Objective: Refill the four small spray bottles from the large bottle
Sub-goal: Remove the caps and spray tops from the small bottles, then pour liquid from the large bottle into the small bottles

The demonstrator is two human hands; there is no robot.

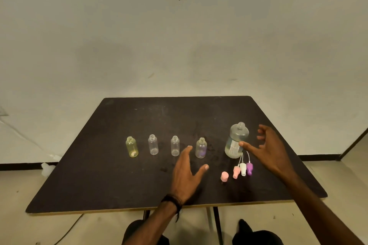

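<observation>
Hands hover apart, holding nothing: the right hand (266,149), fingers spread, is just beside the uncapped large clear plastic bottle (236,141), while the left hand (187,173), fingers straight, is near the purple-tinted small bottle (201,147). The yellow-tinted small bottle (132,147) and two clear small bottles (153,144) (175,145) stand uncapped along the black tabletop (99,175). Likely hazards: narrow necks invite spillage, and a careless reach could topple light bottles.

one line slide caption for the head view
Both hands open above the dark table: four uncapped small bottles in a row, right hand beside the large bottle.
</observation>
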